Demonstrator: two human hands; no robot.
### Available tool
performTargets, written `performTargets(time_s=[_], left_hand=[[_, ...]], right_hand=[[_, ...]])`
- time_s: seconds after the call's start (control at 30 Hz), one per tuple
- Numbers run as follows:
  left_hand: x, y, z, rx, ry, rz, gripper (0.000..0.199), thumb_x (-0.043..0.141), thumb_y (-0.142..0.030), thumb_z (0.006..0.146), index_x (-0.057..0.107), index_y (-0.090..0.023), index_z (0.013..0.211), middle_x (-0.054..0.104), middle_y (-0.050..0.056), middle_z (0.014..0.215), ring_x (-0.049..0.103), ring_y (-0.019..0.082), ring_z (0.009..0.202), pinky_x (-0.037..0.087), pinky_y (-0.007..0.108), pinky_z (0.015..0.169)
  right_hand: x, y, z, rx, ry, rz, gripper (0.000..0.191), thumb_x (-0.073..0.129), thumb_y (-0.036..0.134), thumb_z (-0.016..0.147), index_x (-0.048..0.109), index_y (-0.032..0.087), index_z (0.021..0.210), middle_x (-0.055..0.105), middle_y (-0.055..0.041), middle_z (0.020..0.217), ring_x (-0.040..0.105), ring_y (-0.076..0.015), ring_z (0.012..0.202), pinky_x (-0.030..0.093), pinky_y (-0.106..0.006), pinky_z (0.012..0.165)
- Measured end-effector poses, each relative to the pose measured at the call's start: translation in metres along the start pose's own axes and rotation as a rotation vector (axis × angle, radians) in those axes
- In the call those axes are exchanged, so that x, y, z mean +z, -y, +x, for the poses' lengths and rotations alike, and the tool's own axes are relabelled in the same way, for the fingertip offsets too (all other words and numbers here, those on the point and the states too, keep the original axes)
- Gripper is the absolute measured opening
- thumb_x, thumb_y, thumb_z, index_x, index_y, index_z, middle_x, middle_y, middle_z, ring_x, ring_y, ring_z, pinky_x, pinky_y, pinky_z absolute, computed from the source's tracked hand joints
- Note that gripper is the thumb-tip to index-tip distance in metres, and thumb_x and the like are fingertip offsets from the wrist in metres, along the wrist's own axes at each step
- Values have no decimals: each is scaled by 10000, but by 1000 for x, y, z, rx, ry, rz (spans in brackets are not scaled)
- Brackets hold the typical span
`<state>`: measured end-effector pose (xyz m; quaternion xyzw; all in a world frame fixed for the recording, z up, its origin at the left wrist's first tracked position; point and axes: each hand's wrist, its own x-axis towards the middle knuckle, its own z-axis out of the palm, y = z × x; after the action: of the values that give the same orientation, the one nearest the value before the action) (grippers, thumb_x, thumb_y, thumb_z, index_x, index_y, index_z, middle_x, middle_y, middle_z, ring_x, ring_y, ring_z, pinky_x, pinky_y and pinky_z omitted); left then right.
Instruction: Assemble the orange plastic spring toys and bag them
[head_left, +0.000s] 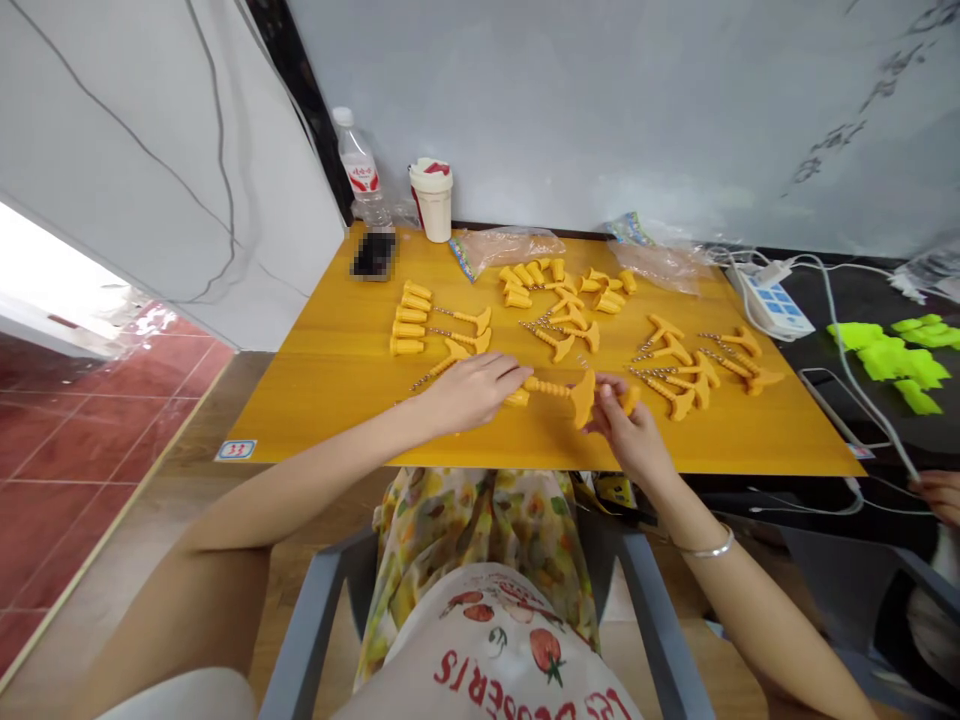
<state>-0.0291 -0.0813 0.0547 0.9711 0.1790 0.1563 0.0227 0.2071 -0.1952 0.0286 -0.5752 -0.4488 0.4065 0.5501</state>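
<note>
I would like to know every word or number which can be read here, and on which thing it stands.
"33": sticker at the left front corner of the table.
"LES DESSERTS": shirt, upside down, partly unclear.
Too small or blurred to read: bottle label, dark writing on the wall, plastic bag prints, right corner sticker.

Both hands (480, 390) hold a yellow T-handled piece (582, 398) above the table (330, 400).

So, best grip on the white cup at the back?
I'd take the cup just under its lid, from the front: upright, body narrowing downward, wall close behind, bottle on its left. I wouldn't lift by the lid.
</note>
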Motion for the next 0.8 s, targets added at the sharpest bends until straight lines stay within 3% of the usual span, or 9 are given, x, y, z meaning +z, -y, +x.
performTargets(time_s=[0.07, 0.13, 0.2, 0.27, 0.33, 0.4, 0.5, 0.63, 0.8], left_hand=[[5, -6, 4, 14, -34, 134, 388, 431, -61, 919, 552, -106, 1285, 672, 174, 1119, 654, 255, 1050, 529, 395, 915], [6, -7, 7, 18, -11, 155, 393, 420, -50, 917, 555, -94, 1283, 676, 176, 1118, 655, 262, 1051, 529, 396, 912], [2, -2, 8, 0, 66, 69, 406, 480, -68, 895, 559, -112, 1291, 676, 160, 1168, 656, 256, 1073, 524, 372, 920], [-6, 11, 7, -46, 186, -68, 386, 542, -146, 899, 577, -154, 1283, 689, 123, 1182, 670, 236, 1059, 522, 331, 912], [-14, 28, 6, -123, 303, -155, 336, 559, -260, 924, 609, -185, 1248, 713, 93, 1143, 687, 228, 1018, 520, 314, 895], [-18, 46, 9, -207, 335, -140, 337, 549, -318, 934, 626, -178, 1230, 714, 99, 1140, 682, 246, 1037, 509, 330, 916], [-10, 66, 24, -263, 262, -31, 382, 546, -250, 910, 602, -156, 1276, 674, 122, 1213, 645, 267, 1119, 488, 346, 965], [18, 78, 61, -305, 196, 103, 445, 485, -102, 877, 583, -174, 1305, 643, 120, 1234, 607, 258, 1164, 490, 339, 962], [52, 88, 102, -386, 165, 204, 465, 402, -40, 893, 574, -157, 1308, 603, 147, 1248, 554, 288, 1203, 503, 383, 944]], right_hand=[[4, 2, 0, 174, 112, 77, 460, 595, 640, 863, 605, 224, 1061, 681, -25, 738, 617, -149, 602, 525, -269, 491], [4, 5, -2, 193, 175, 44, 460, 677, 594, 820, 626, 225, 1089, 718, -48, 799, 668, -178, 697, 502, -258, 491], [-1, 8, -5, 31, 194, -114, 350, 711, 476, 828, 654, 243, 1082, 743, -59, 915, 698, -206, 838, 517, -265, 551], [-14, 10, -7, -245, 235, -360, 195, 647, 335, 885, 685, 261, 1062, 741, -57, 1019, 696, -209, 933, 548, -293, 668], [-30, 10, -9, -491, 280, -601, 244, 565, 201, 911, 693, 282, 1103, 722, -58, 1113, 687, -202, 989, 554, -317, 777], [-47, 8, -8, -621, 285, -754, 343, 516, 124, 909, 677, 295, 1159, 705, -66, 1167, 679, -202, 1030, 550, -331, 834], [-70, -3, -1, -665, 189, -802, 352, 499, 104, 903, 664, 285, 1156, 703, -73, 1173, 678, -212, 1053, 553, -364, 881], [-104, -25, 15, -595, -31, -763, 253, 538, 180, 904, 667, 269, 1103, 724, -61, 1129, 679, -235, 1069, 540, -434, 954], [-178, -47, 23, -490, -308, -802, 212, 556, 298, 895, 671, 240, 1063, 720, -77, 1154, 662, -253, 1123, 494, -458, 1032]])
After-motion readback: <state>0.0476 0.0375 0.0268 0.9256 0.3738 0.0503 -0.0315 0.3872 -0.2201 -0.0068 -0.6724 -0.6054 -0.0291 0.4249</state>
